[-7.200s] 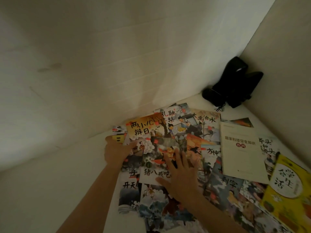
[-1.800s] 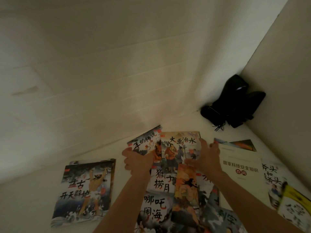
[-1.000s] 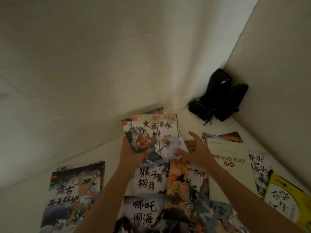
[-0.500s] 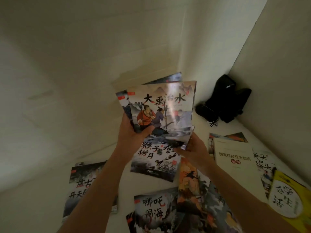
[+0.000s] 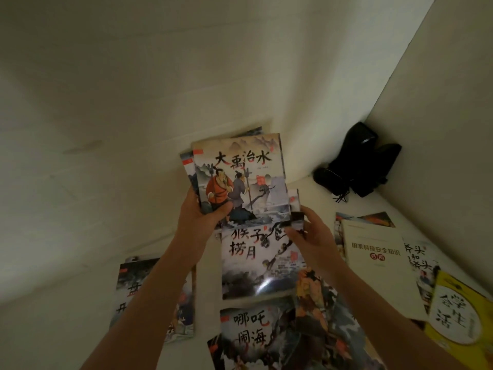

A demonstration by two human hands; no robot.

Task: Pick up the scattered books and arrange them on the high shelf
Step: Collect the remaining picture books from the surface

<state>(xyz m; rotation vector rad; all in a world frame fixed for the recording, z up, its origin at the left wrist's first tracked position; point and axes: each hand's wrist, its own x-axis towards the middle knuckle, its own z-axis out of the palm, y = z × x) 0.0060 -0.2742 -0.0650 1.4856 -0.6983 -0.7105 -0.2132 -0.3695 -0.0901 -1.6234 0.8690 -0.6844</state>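
A small stack of picture books is being held up above the white shelf, its top cover showing two painted figures beside water and the title 大禹治水. The left hand is gripping the stack at its lower left corner, the thumb being pressed across the front cover and the fingers being hidden behind. Edges of at least one more book are being shown behind the top one at the left and upper sides. The right hand is pinching the lower right corner of the stack, where a further thin book is sticking out slightly to the right; its fingers are being curled round that corner.

Directly beneath the raised stack, a book titled 猴子捞月 is lying flat on the shelf, and nearer the camera a book titled 哪吒闹海 is lying partly overlapped by other covers. To the left, partly hidden by the left forearm, a dark-covered book is lying apart from the rest. To the right, a cream booklet with red and blue print is lying on top of other books, a white-covered book is lying just beside it, and a yellow book is being cut off by the frame edge. A black object is sitting in the far corner where the walls meet.
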